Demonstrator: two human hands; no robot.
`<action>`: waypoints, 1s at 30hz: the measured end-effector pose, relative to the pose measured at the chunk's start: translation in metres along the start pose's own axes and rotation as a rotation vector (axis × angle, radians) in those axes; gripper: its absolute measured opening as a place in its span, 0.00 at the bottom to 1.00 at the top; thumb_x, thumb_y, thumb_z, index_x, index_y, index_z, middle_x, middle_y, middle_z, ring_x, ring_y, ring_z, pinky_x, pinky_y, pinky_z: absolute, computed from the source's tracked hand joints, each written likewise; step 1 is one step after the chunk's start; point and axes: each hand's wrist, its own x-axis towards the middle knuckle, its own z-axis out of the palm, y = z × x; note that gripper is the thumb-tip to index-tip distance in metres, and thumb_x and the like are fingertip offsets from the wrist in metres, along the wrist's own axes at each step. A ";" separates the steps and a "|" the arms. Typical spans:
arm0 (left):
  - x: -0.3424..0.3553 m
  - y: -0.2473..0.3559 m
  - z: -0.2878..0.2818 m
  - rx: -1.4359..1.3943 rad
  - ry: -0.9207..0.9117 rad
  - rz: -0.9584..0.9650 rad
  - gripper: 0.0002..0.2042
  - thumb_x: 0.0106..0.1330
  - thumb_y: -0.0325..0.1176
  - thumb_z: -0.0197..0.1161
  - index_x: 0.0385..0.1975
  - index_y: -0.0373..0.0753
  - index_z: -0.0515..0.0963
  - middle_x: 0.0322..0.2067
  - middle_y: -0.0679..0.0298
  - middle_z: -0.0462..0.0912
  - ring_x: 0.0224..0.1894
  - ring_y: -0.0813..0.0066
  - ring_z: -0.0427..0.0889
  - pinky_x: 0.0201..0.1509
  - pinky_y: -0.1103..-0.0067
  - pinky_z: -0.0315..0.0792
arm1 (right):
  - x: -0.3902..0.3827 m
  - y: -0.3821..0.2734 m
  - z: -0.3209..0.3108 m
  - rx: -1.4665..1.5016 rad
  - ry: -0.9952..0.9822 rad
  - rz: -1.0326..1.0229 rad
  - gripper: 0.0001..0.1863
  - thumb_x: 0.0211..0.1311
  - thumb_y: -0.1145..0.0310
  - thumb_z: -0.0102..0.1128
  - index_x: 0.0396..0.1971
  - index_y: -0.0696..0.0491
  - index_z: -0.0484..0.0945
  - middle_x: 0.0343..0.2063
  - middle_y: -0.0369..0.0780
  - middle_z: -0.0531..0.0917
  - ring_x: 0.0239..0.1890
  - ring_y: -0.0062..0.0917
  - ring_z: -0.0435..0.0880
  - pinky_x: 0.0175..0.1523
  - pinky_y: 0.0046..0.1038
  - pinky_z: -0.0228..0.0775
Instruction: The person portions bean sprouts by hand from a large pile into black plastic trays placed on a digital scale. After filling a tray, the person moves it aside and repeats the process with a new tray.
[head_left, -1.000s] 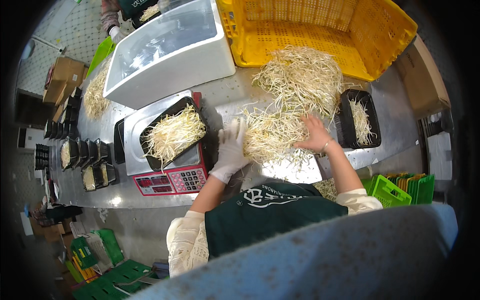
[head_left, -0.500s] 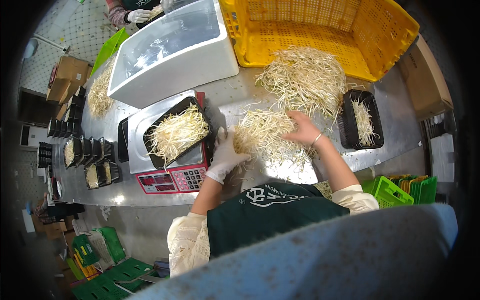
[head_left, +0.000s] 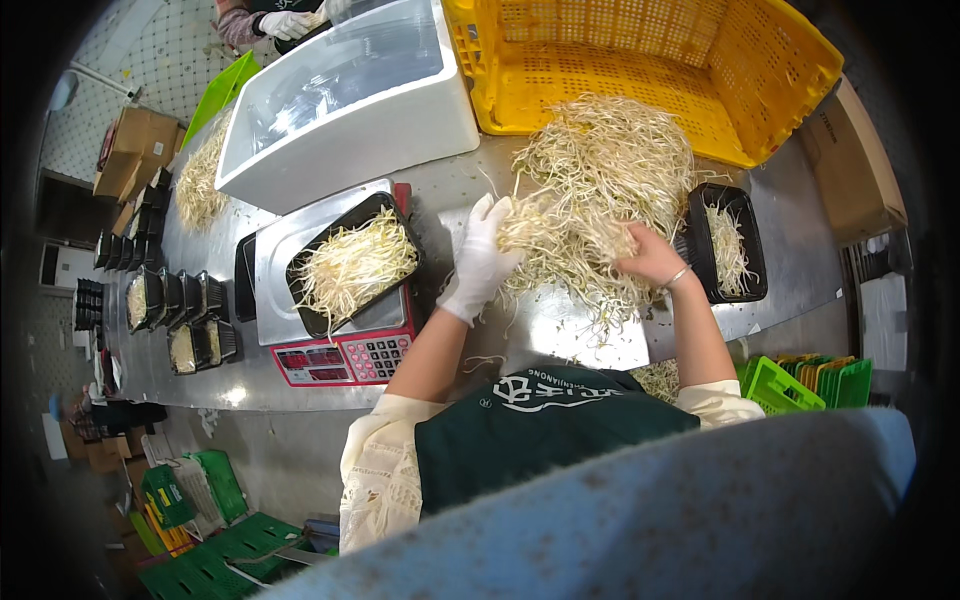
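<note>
Pale bean sprouts (head_left: 600, 190) lie heaped on the stainless-steel table (head_left: 790, 220), near its far edge and just in front of the yellow perforated crate (head_left: 640, 70). The left hand (head_left: 482, 258), in a white glove, is pressed against the left side of a bunch drawn out of the heap, fingers curled partway around the strands. The bare right hand (head_left: 652, 262), a thin bracelet at its wrist, closes on the right side of the same bunch, fingers buried in the sprouts; how tightly it grips cannot be told. Left of the hands, a black tray (head_left: 352, 262) already holding sprouts sits on the pan of a red-fronted weighing scale (head_left: 345, 355). A second black tray (head_left: 728, 245), partly filled, stands just right of the right hand toward the table's right edge. Further black trays (head_left: 170, 310) are ranked along the left end. A white foam box (head_left: 350, 95) stands behind the scale. By appearance, the step in hand is gathering a portion from the heap. The next move would call for lifting the bunch clear without trailing strands and carrying it to a tray.
</note>
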 end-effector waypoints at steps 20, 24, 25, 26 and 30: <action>-0.091 0.036 -0.002 0.407 -0.343 0.455 0.39 0.41 0.38 0.68 0.59 0.49 0.62 0.52 0.57 0.66 0.54 0.58 0.64 0.60 0.63 0.56 | 0.008 -0.022 0.025 -0.218 -0.064 -0.376 0.37 0.42 0.62 0.68 0.55 0.54 0.65 0.49 0.48 0.72 0.52 0.36 0.71 0.57 0.32 0.62; -0.108 0.030 -0.016 0.382 -0.316 0.279 0.44 0.37 0.36 0.70 0.61 0.43 0.58 0.56 0.51 0.61 0.57 0.52 0.61 0.60 0.64 0.57 | 0.007 -0.022 0.031 -0.257 0.086 -0.098 0.40 0.46 0.48 0.62 0.54 0.59 0.64 0.52 0.51 0.69 0.56 0.43 0.64 0.61 0.34 0.55; -0.107 0.033 -0.018 0.357 -0.303 0.213 0.45 0.37 0.36 0.71 0.61 0.41 0.57 0.56 0.50 0.60 0.58 0.51 0.60 0.60 0.64 0.57 | 0.009 -0.019 0.043 -0.280 0.121 -0.030 0.40 0.48 0.46 0.60 0.54 0.61 0.64 0.52 0.52 0.68 0.56 0.44 0.64 0.61 0.35 0.55; -0.102 0.034 -0.017 0.368 -0.300 0.255 0.45 0.37 0.37 0.71 0.61 0.39 0.56 0.57 0.49 0.60 0.59 0.51 0.59 0.61 0.64 0.56 | 0.010 -0.016 0.053 -0.300 0.158 0.040 0.40 0.50 0.45 0.57 0.54 0.62 0.63 0.53 0.52 0.68 0.55 0.44 0.64 0.61 0.36 0.54; -0.061 -0.010 0.021 0.689 -0.149 0.529 0.48 0.40 0.47 0.67 0.61 0.31 0.52 0.60 0.48 0.56 0.63 0.53 0.55 0.65 0.64 0.51 | -0.028 -0.061 0.107 -0.461 0.007 -0.239 0.36 0.55 0.46 0.51 0.54 0.62 0.63 0.52 0.52 0.69 0.56 0.43 0.65 0.60 0.37 0.57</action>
